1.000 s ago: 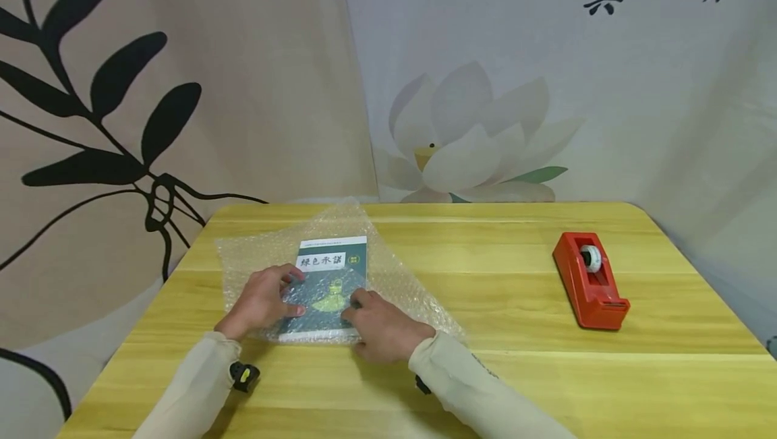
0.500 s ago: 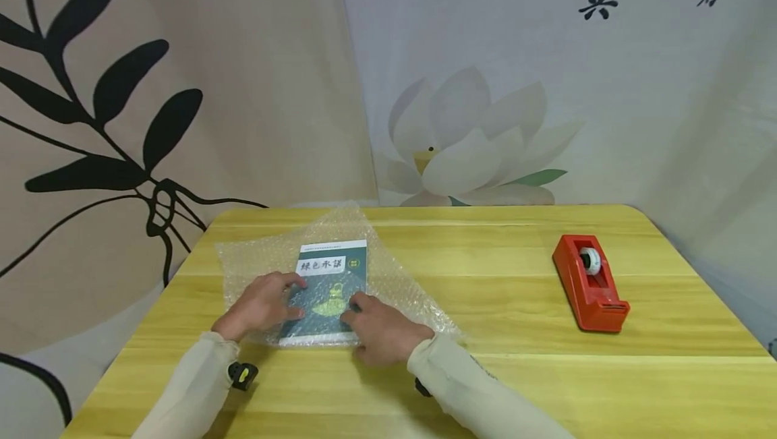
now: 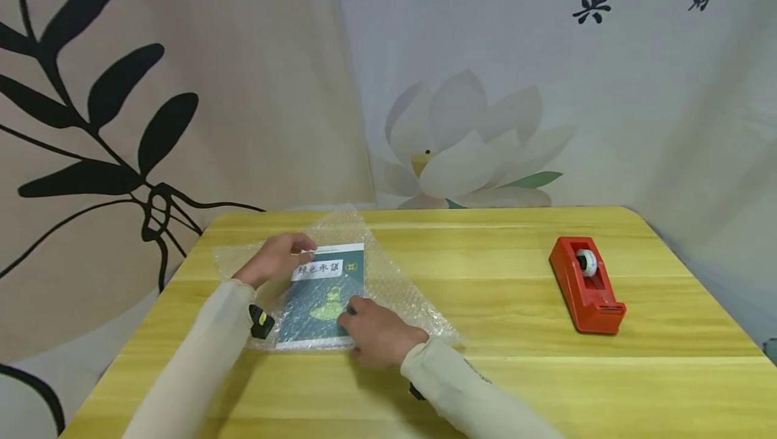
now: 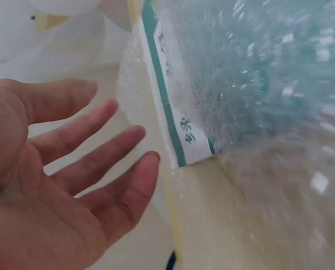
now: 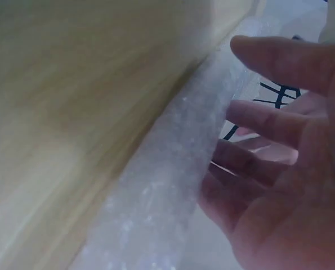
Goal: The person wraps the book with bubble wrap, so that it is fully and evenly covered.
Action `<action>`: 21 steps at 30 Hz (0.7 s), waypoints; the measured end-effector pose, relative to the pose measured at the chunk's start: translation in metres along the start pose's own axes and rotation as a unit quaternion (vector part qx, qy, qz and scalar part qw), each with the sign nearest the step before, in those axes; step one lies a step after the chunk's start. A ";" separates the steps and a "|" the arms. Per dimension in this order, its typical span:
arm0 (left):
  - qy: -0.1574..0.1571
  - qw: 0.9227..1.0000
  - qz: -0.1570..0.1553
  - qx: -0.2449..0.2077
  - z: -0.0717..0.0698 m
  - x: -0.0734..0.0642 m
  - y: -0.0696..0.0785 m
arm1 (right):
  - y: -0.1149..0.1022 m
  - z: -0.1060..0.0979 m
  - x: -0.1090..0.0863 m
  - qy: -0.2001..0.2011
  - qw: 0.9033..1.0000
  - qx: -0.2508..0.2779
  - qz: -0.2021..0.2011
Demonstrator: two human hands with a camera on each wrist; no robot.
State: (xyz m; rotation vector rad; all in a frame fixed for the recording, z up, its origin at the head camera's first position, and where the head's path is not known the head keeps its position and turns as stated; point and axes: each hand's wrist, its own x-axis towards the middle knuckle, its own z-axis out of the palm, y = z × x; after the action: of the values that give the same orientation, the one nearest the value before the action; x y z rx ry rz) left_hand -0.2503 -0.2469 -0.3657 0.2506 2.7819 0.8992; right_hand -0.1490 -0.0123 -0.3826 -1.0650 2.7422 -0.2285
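Note:
A dark green book or booklet [image 3: 324, 294] with a white title label lies on a sheet of bubble wrap [image 3: 397, 287]. A folded-over part of the wrap covers its lower portion; the top strip is bare. My left hand [image 3: 274, 261] is at the book's upper left corner, over the wrap; in the left wrist view its fingers [image 4: 128, 197] are spread and loosely bent, holding nothing. At the book's lower right edge, my right hand [image 3: 379, 334] rests against the wrap. The right wrist view shows its fingertips beside the wrap's edge [image 5: 173, 152], thumb apart from the fingers.
A red tape dispenser [image 3: 585, 287] with a white roll stands on the right side of the wooden table [image 3: 498, 385]. A printed cloth backdrop [image 3: 485, 41] hangs behind the table's far edge.
My left hand has moved from the book's left side up toward its upper left corner. The right hand stays at the lower right. Book and wrap lie nearly as before.

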 end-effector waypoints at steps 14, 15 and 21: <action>0.016 0.996 -0.072 -0.053 0.007 0.056 -0.020 | -0.001 0.004 0.002 0.018 0.999 -0.032 0.001; 0.014 0.996 -0.073 -0.055 0.006 0.060 -0.021 | -0.001 0.005 0.003 0.019 0.999 -0.033 0.001; 0.003 0.996 -0.074 -0.046 0.008 0.078 -0.027 | -0.001 0.005 0.004 0.016 0.999 -0.038 0.012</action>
State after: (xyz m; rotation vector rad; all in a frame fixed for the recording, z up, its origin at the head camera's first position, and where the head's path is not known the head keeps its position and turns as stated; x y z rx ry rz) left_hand -0.3261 -0.2465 -0.3986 0.0285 2.7128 0.9873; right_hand -0.1499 -0.0160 -0.3877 -1.0539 2.8116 -0.1400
